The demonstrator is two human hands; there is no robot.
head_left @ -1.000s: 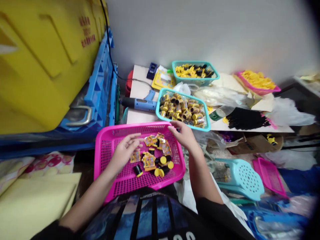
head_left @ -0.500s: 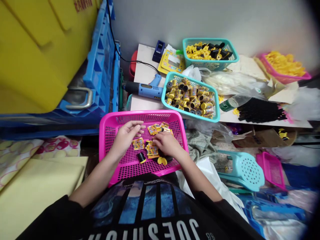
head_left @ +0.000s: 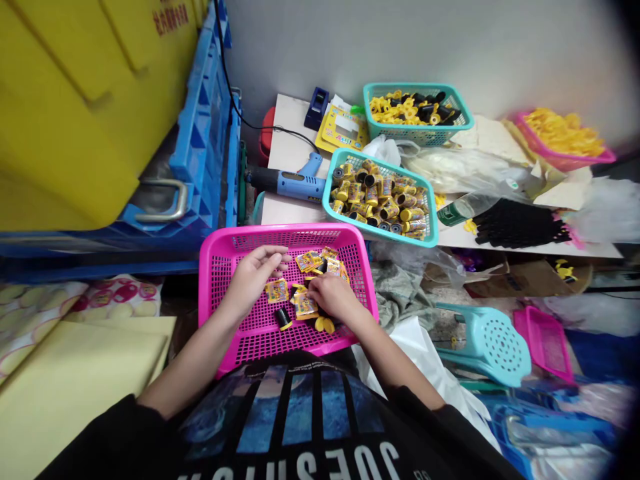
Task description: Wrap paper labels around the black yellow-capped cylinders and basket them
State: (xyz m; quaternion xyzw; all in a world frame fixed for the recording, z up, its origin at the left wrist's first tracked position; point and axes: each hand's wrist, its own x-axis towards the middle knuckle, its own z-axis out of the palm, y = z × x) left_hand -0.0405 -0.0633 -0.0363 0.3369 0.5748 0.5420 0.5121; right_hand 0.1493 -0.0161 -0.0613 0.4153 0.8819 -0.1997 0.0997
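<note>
A pink plastic basket [head_left: 286, 230] sits in front of me with both hands over it. My left hand [head_left: 257, 277] hovers at its left side, fingers stretched and thumb apart, nothing visible in it. Beside it lies a printed yellow label sleeve [head_left: 277, 291]. Below that is a black cylinder with a yellow base [head_left: 283, 318]. My right hand [head_left: 336, 295] reaches into a pile of yellow label sleeves [head_left: 306, 305] and black parts, fingers curled together; what they pinch is hidden. Round yellow pieces [head_left: 325, 325] lie just under this hand.
Behind, on the table, stand a teal basket of labelled cylinders [head_left: 435, 220], another teal basket of yellow and black parts [head_left: 417, 135], and a blue heat gun [head_left: 295, 183]. Stacked blue crates [head_left: 200, 127] rise at left. A teal stool [head_left: 503, 343] is at right.
My right hand has shifted slightly within the pile, its fingers drawing closer together and uncovering black parts above them. My left hand has barely moved. The whole view has shifted slightly.
</note>
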